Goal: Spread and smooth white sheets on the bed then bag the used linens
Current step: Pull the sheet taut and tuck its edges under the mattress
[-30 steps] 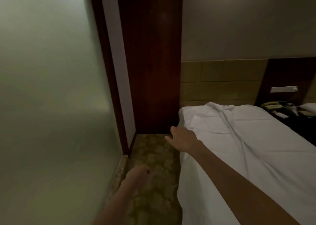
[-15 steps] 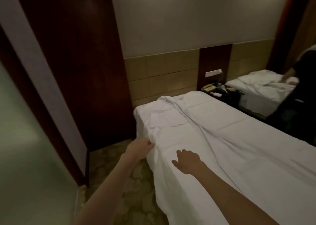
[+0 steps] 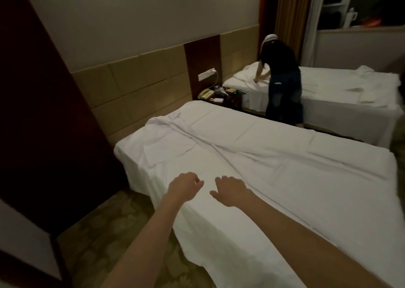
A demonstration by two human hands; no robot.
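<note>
Head view, white sheet (image 3: 274, 167) spread over bed, long diagonal creases

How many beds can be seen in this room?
2. The near bed lies under both hands; the far bed stands by the window, beyond the nightstand. Others may be out of view.

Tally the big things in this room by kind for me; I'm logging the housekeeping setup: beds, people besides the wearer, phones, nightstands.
Beds: 2, the near bed and the far bed
People besides the wearer: 1, a person bent over the far bed
Phones: 1, a phone
Nightstands: 1, a nightstand between the beds
Total: 5
</note>
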